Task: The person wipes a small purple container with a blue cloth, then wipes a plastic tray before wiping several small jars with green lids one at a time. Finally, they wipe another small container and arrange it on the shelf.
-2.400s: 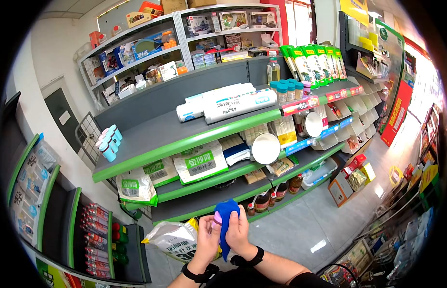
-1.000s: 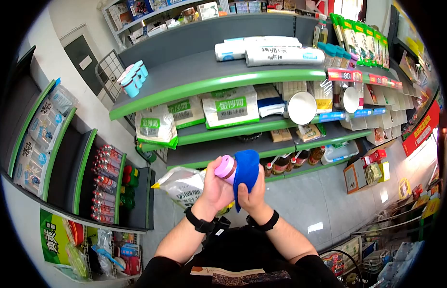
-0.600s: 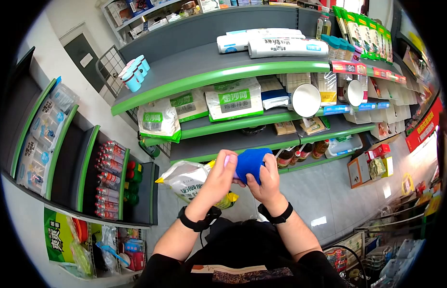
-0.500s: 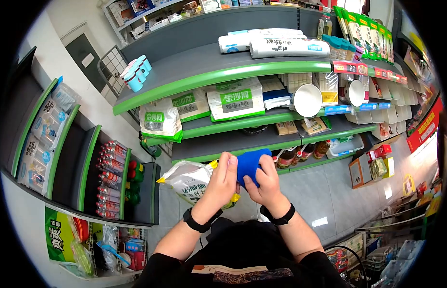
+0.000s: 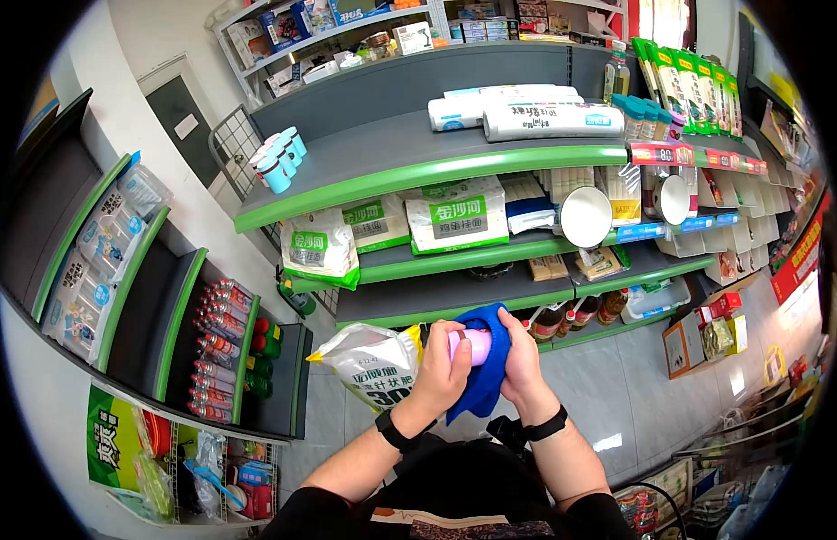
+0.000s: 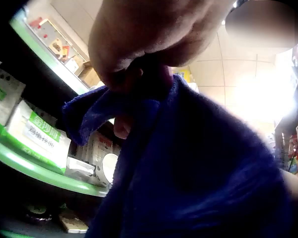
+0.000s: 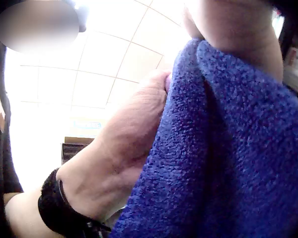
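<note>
Between your two hands, out in front of your chest, sits the lilac cylinder (image 5: 477,347), smooth, rounded and lying tilted. Your left hand (image 5: 443,371) is curled round it, the thumb laid along its side. Against the cylinder bunches the cloth (image 5: 487,389), deep blue and soft; the right wrist view shows its fuzzy, looped pile and a thick fold, and in the head view a loose corner hangs below the cylinder. Your right hand (image 5: 524,367) is closed on the cloth's far side, fingers bent over its upper edge; you cannot tell whether any of them touch the cylinder beneath. Each wrist wears a black band (image 5: 396,432). Lower down, beside your left hand, stands the bag (image 5: 369,358), crinkled white plastic with yellow corners and dark print, above glossy grey floor tiles (image 5: 616,396). Beyond is the shelf (image 5: 418,180), dark and flat with a rounded green lip. It carries small light-blue bottles (image 5: 279,160) on top, near its left end, and long rolls (image 5: 553,121) in shiny white film. Underneath, plump noodle packs (image 5: 459,216) with green labels sit near a smooth white disc (image 5: 586,217). Off to your left, slim red-topped cans (image 5: 222,346) stand in rows.
</note>
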A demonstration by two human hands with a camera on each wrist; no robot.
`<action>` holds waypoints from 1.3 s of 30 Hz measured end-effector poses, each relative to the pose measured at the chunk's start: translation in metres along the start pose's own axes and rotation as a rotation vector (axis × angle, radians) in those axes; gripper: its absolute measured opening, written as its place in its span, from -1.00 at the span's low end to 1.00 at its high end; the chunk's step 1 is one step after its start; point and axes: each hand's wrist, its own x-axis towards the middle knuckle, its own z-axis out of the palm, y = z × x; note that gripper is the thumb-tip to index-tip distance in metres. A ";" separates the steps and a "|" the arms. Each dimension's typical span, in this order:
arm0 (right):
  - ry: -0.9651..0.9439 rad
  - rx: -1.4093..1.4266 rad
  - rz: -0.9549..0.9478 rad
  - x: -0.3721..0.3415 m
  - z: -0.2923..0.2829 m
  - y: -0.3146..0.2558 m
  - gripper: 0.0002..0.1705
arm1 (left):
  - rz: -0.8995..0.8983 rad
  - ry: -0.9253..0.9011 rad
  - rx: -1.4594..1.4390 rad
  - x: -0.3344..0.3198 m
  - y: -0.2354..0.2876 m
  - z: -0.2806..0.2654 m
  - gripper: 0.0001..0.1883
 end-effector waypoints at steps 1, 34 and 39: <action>-0.013 0.003 0.037 0.000 -0.001 -0.002 -0.59 | -0.025 -0.001 -0.024 0.000 0.000 -0.001 -0.67; 0.120 -0.333 -0.346 -0.006 0.001 0.030 -0.58 | -0.770 0.273 -0.708 -0.016 0.007 0.018 -0.52; 0.014 -0.608 -0.769 -0.011 -0.010 0.088 -0.40 | -0.794 0.383 -0.751 -0.021 0.016 0.023 -0.34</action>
